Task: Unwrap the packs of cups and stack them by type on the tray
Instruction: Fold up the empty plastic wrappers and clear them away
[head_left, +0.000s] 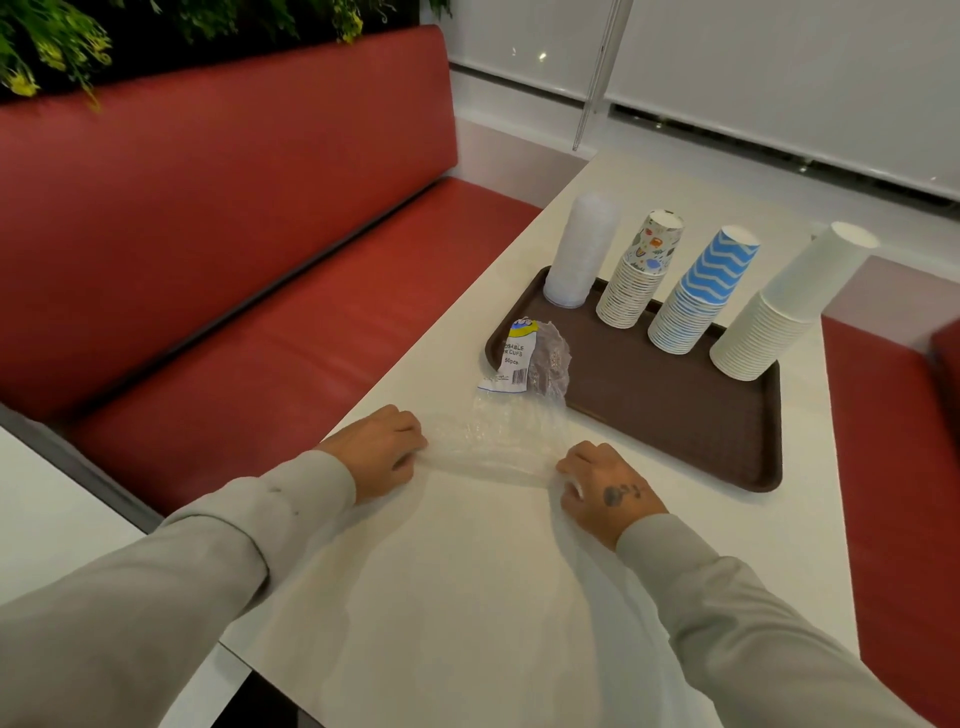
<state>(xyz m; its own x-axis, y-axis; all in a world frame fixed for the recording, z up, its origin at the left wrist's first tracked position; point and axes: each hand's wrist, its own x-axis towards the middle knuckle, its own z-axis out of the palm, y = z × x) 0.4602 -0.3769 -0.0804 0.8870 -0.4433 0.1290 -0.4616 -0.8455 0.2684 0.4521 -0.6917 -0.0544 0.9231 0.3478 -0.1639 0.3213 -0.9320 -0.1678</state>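
A white table stands beside a red bench seat. On it a brown tray carries four upside-down stacks: clear cups, patterned cups, blue zigzag cups and white cups. A labelled wrapper lies on the tray's near left corner. The left hand and right hand, fingers curled, pinch a clear plastic wrapper stretched between them on the table.
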